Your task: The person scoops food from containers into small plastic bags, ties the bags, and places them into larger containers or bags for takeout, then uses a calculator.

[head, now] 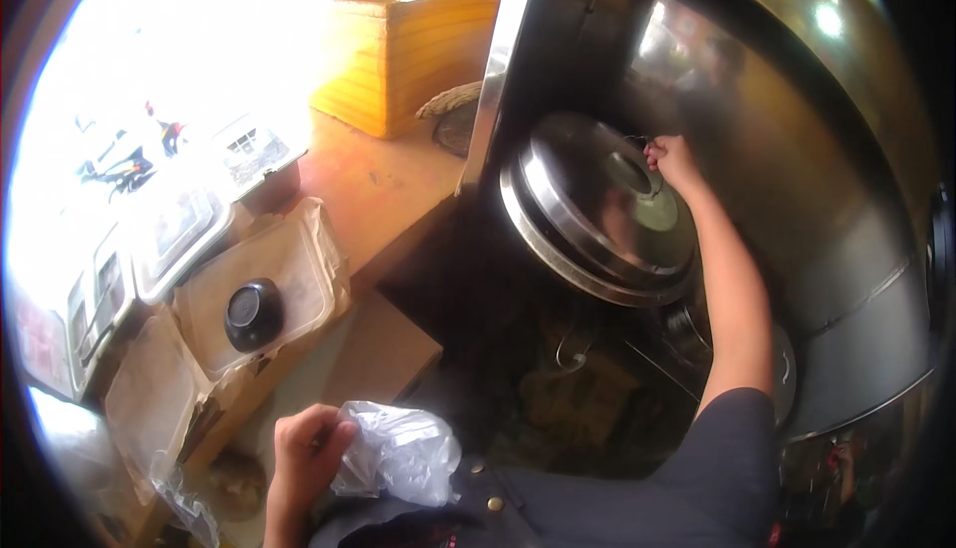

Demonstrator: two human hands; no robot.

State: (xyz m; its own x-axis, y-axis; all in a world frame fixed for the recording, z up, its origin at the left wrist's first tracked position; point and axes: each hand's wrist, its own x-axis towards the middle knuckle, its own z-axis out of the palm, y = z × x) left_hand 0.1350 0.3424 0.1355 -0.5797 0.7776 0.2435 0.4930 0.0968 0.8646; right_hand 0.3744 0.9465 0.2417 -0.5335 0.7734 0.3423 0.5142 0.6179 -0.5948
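My left hand [308,436] grips a crumpled translucent plastic bag [399,451] in front of my dark shirt. My right arm reaches out to a large, shiny round metal lid [571,167] over a pot. There my right hand [672,162] pinches what looks like a thin wire loop near the lid's central handle [629,172]. The lid sits tilted, and a metal rim [553,268] shows beneath its near-left edge. A pale green round patch [656,210] lies on the lid beside the handle. The pot's inside is hidden.
To the left, a black bowl [254,314] rests upside down on a paper-lined, plastic-lidded container [306,279]. More clear-lidded containers [179,238] stand beyond. A wooden box [426,48] is on the counter [358,204]. A curved metal surface [792,175] rises behind the lid.
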